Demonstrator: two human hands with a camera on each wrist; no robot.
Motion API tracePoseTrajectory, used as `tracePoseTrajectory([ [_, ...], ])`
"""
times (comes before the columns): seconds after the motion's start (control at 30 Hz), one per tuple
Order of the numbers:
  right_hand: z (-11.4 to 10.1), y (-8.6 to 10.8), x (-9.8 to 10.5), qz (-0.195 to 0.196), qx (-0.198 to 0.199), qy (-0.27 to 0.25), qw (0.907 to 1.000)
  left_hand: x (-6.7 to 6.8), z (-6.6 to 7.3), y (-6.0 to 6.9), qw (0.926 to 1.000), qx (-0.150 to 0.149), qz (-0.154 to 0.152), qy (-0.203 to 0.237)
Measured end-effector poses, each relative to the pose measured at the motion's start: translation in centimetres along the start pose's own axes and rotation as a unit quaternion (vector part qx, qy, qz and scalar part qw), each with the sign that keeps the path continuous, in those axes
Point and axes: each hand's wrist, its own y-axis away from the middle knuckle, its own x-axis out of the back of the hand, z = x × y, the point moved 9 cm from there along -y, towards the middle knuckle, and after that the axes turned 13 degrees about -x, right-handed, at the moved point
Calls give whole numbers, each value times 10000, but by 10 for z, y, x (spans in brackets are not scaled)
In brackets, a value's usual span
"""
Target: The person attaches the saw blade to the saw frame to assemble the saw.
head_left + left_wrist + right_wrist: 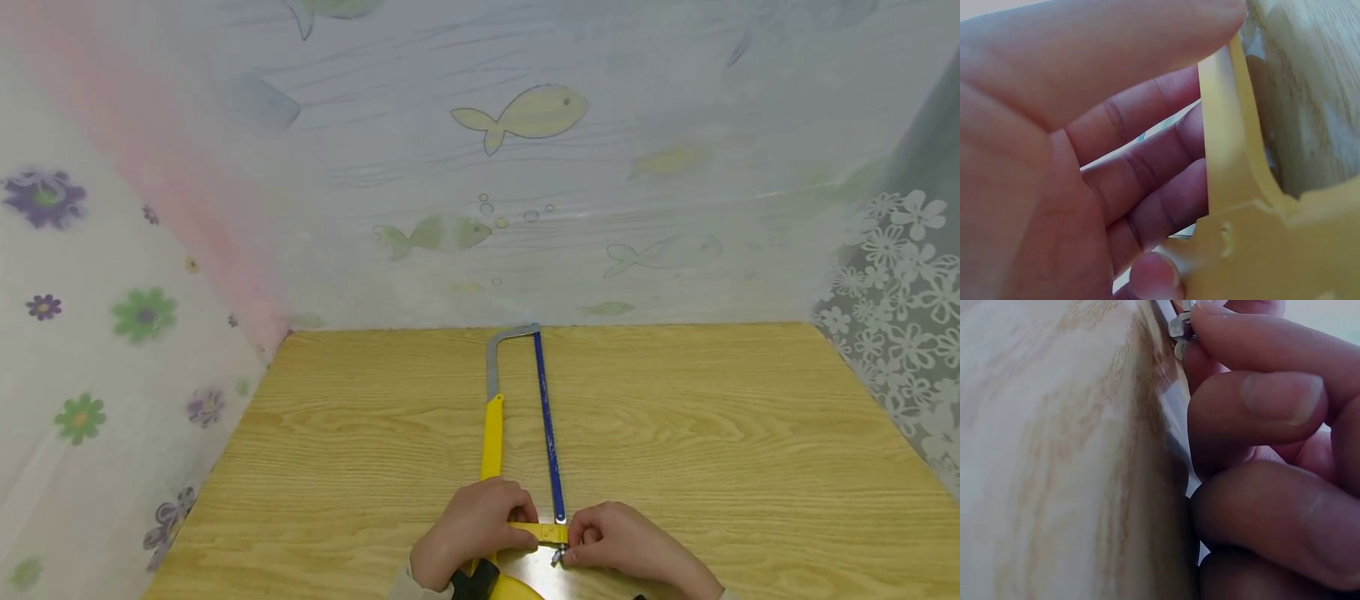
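A hacksaw with a yellow frame and a blue blade lies on the table, its grey bow at the far end. My left hand grips the yellow frame's near crosspiece; in the left wrist view the fingers curl behind the yellow frame. At the crosspiece's right end, my right hand pinches at the metal wing nut below the blade's near end. The right wrist view shows the nut at the fingertips, other fingers curled.
The wood-grain table reaches back to a pale curtain with fish prints. Flower-patterned sheets hang at the left and right. A black part shows beside the left wrist.
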Motion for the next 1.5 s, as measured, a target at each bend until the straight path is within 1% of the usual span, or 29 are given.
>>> tracePoseTrajectory([
  [0.1,0,1,0,34,-12,9,10000,-1,1,0,10000,-33,11,-59],
  [0.27,4,2,0,144,-165,194,9996,-1,3,-1,9999,-112,11,-93],
  [0.33,4,1,0,114,-211,199,9995,-1,2,-1,9999,-88,13,-87],
  [0.5,2,0,-2,-98,-249,-29,9996,0,0,0,9999,19,-28,-96],
  [0.6,4,2,-3,-114,-310,-66,9994,-2,3,-1,9998,-36,-93,-171],
  [0.73,6,2,-3,-55,-344,67,9994,-1,6,-1,9997,-108,-55,-199],
  [0.87,2,0,-2,26,-285,297,9991,1,5,0,9999,-56,-8,-143],
  [1.0,0,0,-3,74,-289,487,9984,0,3,3,10000,20,-28,-71],
  [1.17,-1,0,-3,140,-344,497,9981,2,3,3,9999,-6,-69,-76],
  [1.5,0,1,-3,34,-385,458,9982,2,4,3,9999,41,-120,-72],
])
